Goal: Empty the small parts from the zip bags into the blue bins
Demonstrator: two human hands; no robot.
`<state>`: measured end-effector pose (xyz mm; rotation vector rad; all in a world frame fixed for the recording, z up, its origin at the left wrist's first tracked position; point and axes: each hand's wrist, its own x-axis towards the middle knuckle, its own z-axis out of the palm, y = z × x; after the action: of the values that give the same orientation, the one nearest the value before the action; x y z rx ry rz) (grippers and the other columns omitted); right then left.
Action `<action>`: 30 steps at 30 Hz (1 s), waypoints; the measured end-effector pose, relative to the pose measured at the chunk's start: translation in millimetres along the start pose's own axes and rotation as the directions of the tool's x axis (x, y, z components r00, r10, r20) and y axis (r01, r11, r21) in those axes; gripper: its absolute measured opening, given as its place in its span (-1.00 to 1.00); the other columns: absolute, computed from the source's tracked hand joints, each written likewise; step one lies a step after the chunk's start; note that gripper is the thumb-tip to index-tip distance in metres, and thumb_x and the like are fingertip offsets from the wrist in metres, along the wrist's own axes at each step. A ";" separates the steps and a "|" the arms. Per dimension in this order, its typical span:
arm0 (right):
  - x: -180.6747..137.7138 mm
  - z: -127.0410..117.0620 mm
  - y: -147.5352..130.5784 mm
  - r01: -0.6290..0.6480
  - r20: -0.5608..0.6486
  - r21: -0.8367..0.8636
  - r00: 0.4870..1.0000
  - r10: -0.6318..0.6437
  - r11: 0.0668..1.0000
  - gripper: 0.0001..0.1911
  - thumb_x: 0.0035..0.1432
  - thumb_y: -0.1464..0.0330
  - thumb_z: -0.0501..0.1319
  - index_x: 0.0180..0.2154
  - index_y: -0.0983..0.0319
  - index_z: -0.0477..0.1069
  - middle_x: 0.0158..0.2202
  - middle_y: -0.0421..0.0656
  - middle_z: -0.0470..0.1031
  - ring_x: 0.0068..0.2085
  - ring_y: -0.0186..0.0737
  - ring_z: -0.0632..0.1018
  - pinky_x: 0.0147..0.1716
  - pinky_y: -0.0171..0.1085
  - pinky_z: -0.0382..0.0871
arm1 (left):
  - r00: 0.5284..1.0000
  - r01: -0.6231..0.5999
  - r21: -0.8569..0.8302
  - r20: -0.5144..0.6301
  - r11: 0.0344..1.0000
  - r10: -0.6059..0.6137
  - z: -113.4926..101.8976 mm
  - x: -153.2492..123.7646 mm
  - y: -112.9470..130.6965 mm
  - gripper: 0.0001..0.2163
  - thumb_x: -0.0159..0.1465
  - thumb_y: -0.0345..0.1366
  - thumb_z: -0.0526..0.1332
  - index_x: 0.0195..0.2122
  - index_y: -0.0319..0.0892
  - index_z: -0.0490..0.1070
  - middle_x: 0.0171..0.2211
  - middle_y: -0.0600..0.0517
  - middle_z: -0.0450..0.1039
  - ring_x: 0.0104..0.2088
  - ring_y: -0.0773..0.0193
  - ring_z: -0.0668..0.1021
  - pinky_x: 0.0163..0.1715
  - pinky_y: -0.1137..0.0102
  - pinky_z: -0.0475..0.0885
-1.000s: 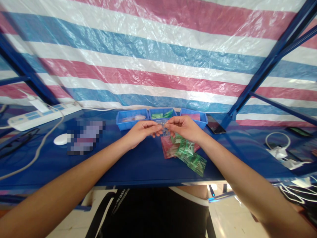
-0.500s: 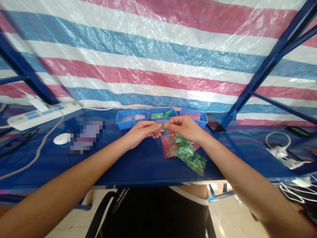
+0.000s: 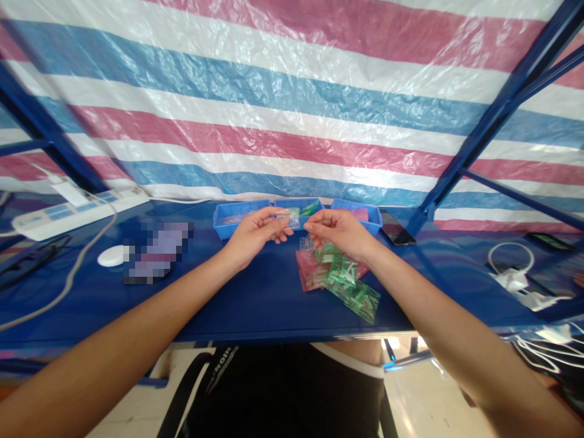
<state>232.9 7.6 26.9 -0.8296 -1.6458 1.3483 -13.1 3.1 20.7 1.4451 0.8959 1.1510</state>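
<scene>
We note the hands have parted. The left hand (image 3: 255, 236) alone pinches the small clear packet (image 3: 288, 216), now lifted to the middle blue bin (image 3: 297, 202). The right hand (image 3: 340, 234) has released it and curls loosely above the green packets (image 3: 351, 285) on the table (image 3: 255, 298).

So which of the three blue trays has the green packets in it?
The middle tray, just beyond the left hand, holds the green packets; the left tray holds pale packets, the right tray pink packets.
</scene>
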 end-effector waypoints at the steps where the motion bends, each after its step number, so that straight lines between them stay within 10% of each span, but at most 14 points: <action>1: 0.3 -0.5 -0.1 -0.001 -0.018 0.004 1.000 0.001 1.000 -0.51 0.03 -0.01 0.57 -0.24 0.23 0.57 -0.41 -0.20 0.61 -0.45 -0.29 0.61 -0.42 -0.28 0.59 | 0.999 -0.021 0.016 -0.044 1.000 0.022 -2.4 1.5 0.6 -0.48 0.21 -0.04 0.52 0.10 -0.19 0.55 -0.33 -0.03 0.68 -0.42 0.31 0.60 -0.36 0.43 0.47; 13: -2.0 0.5 -3.4 0.008 -0.016 -0.069 1.000 -0.009 0.998 -0.51 0.04 -0.01 0.56 -0.30 0.24 0.53 -0.46 -0.21 0.59 -0.53 -0.33 0.55 -0.54 -0.33 0.50 | 0.894 -0.221 -0.057 -0.410 0.974 0.179 -28.5 16.4 3.9 -0.53 0.38 -0.30 0.29 0.29 -0.12 0.26 -0.01 -0.12 0.64 -0.22 0.23 0.74 -0.21 0.32 0.68; 22: -1.5 -1.2 -1.4 0.021 -0.011 -0.112 1.000 -0.023 0.993 -0.52 0.07 -0.02 0.53 -0.29 0.22 0.51 -0.47 -0.23 0.57 -0.53 -0.31 0.55 -0.53 -0.32 0.50 | 0.825 -0.178 -0.002 -0.545 0.984 0.148 -29.3 17.7 6.1 -0.41 0.26 -0.41 0.34 0.30 0.04 0.29 0.55 -0.15 0.00 -0.17 0.22 0.75 -0.28 0.33 0.72; 26: 0.3 -2.3 1.6 0.037 -0.006 -0.111 0.999 -0.038 0.993 -0.54 0.08 -0.01 0.53 -0.27 0.22 0.53 -0.42 -0.19 0.60 -0.48 -0.28 0.57 -0.49 -0.28 0.52 | 0.862 -0.178 0.095 -0.465 0.979 0.202 -27.2 12.3 8.3 -0.52 0.29 -0.30 0.35 0.24 -0.05 0.38 0.40 -0.17 0.31 -0.38 0.37 0.67 -0.49 0.47 0.56; 30: 3.4 -5.8 6.7 0.097 -0.045 -0.200 0.993 -0.108 0.975 -0.63 0.17 0.06 0.47 -0.22 0.20 0.53 -0.39 -0.16 0.61 -0.41 -0.20 0.61 -0.40 -0.22 0.55 | 0.956 -0.228 0.404 -0.078 0.886 0.282 -14.2 0.7 4.2 -0.72 0.41 -0.11 0.28 0.01 -0.16 0.57 -0.10 -0.11 0.65 -0.32 0.22 0.65 -0.40 0.40 0.54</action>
<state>236.6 14.4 21.4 -0.8763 -1.7733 1.0939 -26.8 6.7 25.0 1.8734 1.0990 1.3289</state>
